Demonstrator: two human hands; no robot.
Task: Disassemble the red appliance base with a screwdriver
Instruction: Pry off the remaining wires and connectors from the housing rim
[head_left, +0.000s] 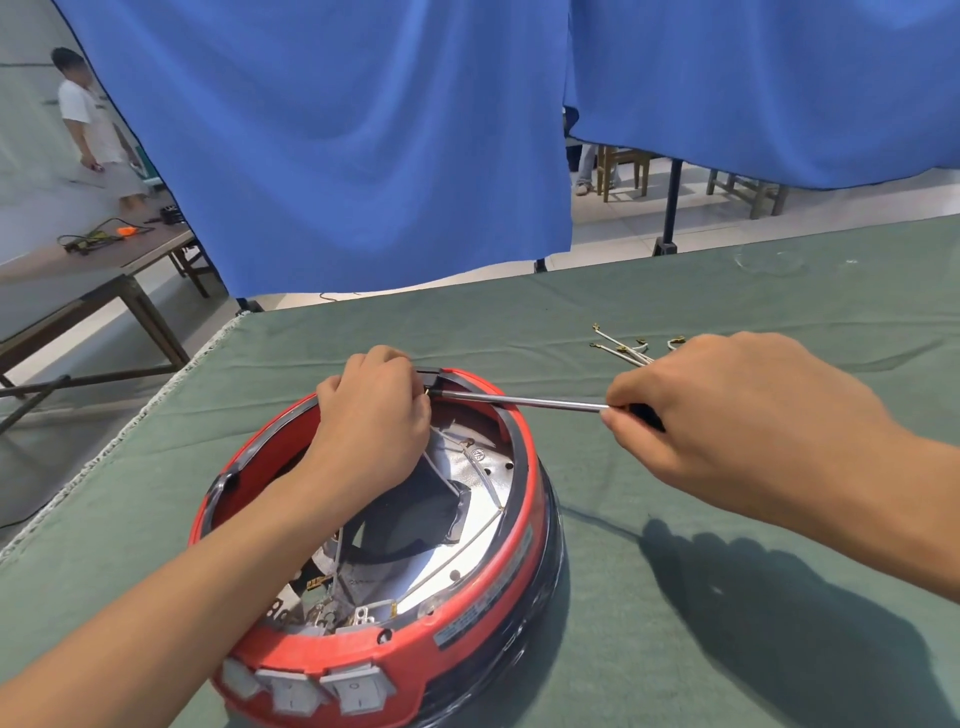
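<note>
The round red appliance base (467, 613) lies upside down on the green cloth, open, showing a shiny metal plate, white wires and three white rocker switches at its near edge. My left hand (374, 421) reaches across the opening and grips the far rim, fingers curled at a black part of it. My right hand (727, 415) grips the black handle of a screwdriver (524, 401). Its steel shaft runs left, nearly level, and the tip meets the far rim right beside my left fingers.
Several loose white wires with brass terminals (623, 349) lie on the green tablecloth (727, 597) behind my right hand. Blue curtains (363, 156) hang behind the table. A second table (93, 260) with tools and a standing person (88, 119) are at far left.
</note>
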